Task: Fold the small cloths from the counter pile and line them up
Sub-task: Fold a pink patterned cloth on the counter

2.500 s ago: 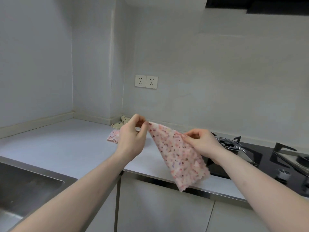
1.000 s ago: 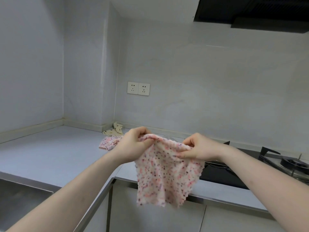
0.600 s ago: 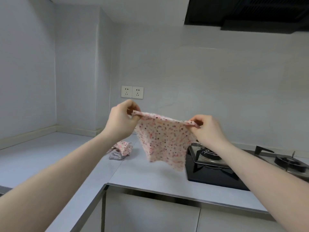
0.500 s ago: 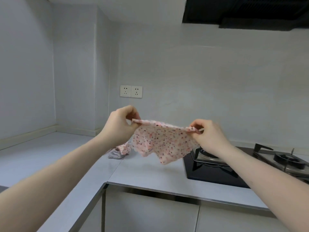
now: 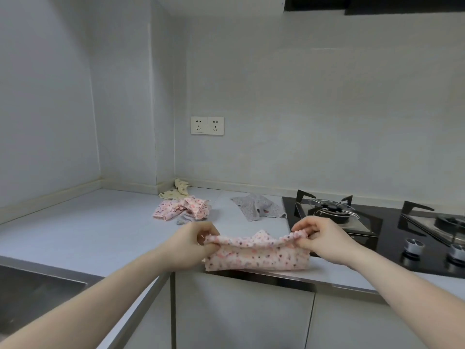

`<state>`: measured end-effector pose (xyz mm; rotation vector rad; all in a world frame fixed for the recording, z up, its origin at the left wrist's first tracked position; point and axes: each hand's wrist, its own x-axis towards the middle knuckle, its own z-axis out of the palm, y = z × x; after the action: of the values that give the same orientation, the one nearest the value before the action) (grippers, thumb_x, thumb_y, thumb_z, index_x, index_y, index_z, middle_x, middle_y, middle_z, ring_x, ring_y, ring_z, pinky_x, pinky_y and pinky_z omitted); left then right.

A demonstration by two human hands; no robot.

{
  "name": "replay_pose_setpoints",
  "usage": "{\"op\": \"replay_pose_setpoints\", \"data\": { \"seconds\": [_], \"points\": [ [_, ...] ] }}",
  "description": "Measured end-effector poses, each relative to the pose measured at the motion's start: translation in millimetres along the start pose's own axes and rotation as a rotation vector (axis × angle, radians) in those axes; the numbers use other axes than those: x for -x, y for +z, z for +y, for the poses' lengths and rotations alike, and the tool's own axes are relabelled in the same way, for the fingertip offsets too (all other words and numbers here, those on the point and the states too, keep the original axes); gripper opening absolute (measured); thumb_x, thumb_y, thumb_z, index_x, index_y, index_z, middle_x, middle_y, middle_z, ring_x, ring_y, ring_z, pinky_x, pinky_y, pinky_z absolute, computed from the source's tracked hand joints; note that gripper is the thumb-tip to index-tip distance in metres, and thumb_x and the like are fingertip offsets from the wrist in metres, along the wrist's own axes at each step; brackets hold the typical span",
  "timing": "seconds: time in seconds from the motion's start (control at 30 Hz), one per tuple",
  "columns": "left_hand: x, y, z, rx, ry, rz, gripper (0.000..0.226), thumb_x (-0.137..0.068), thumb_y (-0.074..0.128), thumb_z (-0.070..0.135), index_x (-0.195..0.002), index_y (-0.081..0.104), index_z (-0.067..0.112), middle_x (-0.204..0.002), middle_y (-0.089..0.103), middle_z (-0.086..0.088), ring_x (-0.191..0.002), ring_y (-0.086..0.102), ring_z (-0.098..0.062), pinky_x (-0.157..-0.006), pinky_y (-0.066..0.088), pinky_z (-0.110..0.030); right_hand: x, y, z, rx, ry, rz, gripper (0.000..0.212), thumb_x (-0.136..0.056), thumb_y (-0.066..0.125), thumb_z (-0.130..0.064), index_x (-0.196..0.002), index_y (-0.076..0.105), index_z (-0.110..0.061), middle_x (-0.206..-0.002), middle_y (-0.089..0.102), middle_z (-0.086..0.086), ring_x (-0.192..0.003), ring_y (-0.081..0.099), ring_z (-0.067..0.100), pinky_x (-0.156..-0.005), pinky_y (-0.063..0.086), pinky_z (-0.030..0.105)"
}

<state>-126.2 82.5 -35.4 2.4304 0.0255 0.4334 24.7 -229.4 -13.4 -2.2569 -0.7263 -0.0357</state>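
A pink floral cloth (image 5: 256, 255) lies stretched between my hands at the counter's front edge, its lower part resting on the worktop. My left hand (image 5: 188, 244) pinches its left top corner, and my right hand (image 5: 324, 235) pinches the right one. Farther back sits a crumpled pile of pink patterned cloths (image 5: 182, 210). A cream dotted cloth (image 5: 176, 191) lies in the corner behind the pile. A grey patterned cloth (image 5: 259, 210) lies spread beside the hob.
A black gas hob (image 5: 372, 222) with burner grates and knobs fills the counter's right side. A steel sink (image 5: 32, 298) is at the lower left. The grey counter (image 5: 95, 227) meets the wall, where a double socket (image 5: 207, 125) is mounted.
Both hands have come down from chest height with the pink cloth, which now touches the counter's front edge. The view has tilted down, showing the pile and the grey cloth.
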Motion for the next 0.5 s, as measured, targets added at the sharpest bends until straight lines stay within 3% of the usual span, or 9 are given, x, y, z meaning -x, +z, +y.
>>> {"op": "replay_pose_setpoints", "data": {
  "seconds": [0.13,0.23,0.33,0.5],
  "points": [
    [-21,-3,-10,0.222,-0.095,0.192,0.010,-0.093,0.071,0.020,-0.102,0.067,0.022,-0.090,0.074,0.001,-0.072,0.068,-0.011,-0.068,0.056,-0.031,-26,11,0,-0.154,0.048,0.123,0.026,-0.086,0.080,-0.019,-0.108,0.069,-0.028,-0.089,0.076,0.000,-0.085,0.073,0.018,-0.087,0.060,0.043],
    [-36,4,-23,0.299,-0.169,0.249,0.015,-0.095,0.070,0.021,-0.107,0.063,0.023,-0.095,0.074,-0.008,-0.078,0.069,-0.017,-0.070,0.057,-0.034,-46,22,-3,-0.176,0.064,0.221,0.029,-0.088,0.079,-0.019,-0.114,0.067,-0.023,-0.089,0.075,0.000,-0.080,0.071,0.015,-0.071,0.055,0.031],
    [-50,21,-34,0.272,-0.220,0.265,0.020,-0.096,0.068,0.024,-0.113,0.059,0.025,-0.104,0.071,-0.003,-0.087,0.071,-0.017,-0.071,0.058,-0.031,-60,37,-3,-0.126,0.100,0.269,0.029,-0.088,0.078,-0.019,-0.115,0.065,-0.022,-0.089,0.070,-0.001,-0.081,0.066,0.011,-0.062,0.045,0.022],
    [-63,47,-47,0.145,-0.279,0.270,0.024,-0.098,0.063,0.029,-0.120,0.053,0.029,-0.101,0.062,0.008,-0.085,0.066,-0.013,-0.064,0.050,-0.027,-73,63,11,0.007,0.183,0.247,0.032,-0.091,0.074,-0.019,-0.121,0.063,-0.021,-0.095,0.068,0.000,-0.088,0.063,0.014,-0.075,0.048,0.030]
  ]
}}
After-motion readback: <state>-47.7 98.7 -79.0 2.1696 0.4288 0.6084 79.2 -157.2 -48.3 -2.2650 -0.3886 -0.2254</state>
